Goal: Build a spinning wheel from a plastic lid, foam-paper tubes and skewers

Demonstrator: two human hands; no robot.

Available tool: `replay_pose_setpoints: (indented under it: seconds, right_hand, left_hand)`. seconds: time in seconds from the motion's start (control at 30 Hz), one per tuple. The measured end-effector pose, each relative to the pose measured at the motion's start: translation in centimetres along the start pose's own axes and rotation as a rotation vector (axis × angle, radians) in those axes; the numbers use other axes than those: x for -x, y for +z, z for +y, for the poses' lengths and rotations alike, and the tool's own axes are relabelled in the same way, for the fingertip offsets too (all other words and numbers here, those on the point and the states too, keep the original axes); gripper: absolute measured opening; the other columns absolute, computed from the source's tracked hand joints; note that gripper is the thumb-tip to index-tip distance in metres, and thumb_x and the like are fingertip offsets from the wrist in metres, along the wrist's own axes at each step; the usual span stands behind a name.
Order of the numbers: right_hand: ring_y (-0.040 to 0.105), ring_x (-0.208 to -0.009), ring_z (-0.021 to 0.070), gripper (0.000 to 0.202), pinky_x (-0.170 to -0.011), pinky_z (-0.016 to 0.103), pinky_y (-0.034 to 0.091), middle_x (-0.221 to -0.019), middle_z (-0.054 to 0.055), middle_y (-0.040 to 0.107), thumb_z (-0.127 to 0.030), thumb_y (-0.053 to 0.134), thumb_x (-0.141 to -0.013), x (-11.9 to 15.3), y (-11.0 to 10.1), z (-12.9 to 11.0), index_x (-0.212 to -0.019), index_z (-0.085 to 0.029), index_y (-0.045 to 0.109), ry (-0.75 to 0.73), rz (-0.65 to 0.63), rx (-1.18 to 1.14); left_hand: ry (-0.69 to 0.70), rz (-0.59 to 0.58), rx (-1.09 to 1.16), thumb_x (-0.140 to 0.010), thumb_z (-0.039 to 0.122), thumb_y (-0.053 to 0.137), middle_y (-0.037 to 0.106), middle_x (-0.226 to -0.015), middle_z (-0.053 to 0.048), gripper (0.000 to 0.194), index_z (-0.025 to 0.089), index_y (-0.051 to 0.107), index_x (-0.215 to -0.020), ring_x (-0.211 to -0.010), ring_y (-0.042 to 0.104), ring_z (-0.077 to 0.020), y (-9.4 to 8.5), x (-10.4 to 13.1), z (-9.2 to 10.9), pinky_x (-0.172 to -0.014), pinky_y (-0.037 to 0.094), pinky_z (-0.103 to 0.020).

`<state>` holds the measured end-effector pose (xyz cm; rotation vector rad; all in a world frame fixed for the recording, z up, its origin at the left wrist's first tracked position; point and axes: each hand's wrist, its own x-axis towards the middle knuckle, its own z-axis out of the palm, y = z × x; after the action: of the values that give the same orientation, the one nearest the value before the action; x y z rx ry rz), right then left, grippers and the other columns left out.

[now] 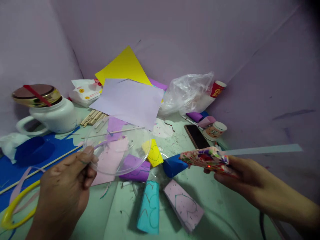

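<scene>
My left hand (66, 186) pinches the near left edge of a clear round plastic lid (137, 146), which is raised above the table; a thin purple strip (107, 142) runs from the fingertips across it. On the right, my right hand (240, 178) grips a flower-patterned glue gun (205, 160), with a pale glue stick (270, 150) out of its back. Its nozzle is hidden near a blue paper roll (173, 165). Around it lie yellow (153, 153), purple (135, 168), turquoise (149, 208) and pink (183, 205) paper rolls with drawn lines.
A white mug (56, 115), wooden sticks (93, 118), a lilac sheet (130, 100), a yellow sheet (125, 66) and a plastic bag (187, 93) stand or lie at the back. A phone (196, 136) and paper cup (215, 130) are at right, yellow scissors (10, 213) at left.
</scene>
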<state>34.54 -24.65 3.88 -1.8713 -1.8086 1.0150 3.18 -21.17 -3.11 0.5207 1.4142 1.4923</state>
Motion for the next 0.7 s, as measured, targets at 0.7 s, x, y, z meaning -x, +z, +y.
replay_pose_setpoints:
  seconds: [0.7]
  right_hand:
    - [0.064, -0.077, 0.0251, 0.037, -0.066, 0.035, 0.054, -0.086, 0.010, 0.068, -0.047, 0.050, -0.078, 0.8, 0.9, 2.0, -0.099, -0.019, 0.063, 0.064, 0.028, 0.062]
  left_hand:
    - [0.053, 0.090, 0.021, -0.055, 0.026, 0.075, 0.056, -0.051, 0.002, 0.014, 0.021, 0.062, -0.055, -0.040, 0.041, -0.0058, 0.1, -0.3, -0.3, -0.028, 0.024, -0.014]
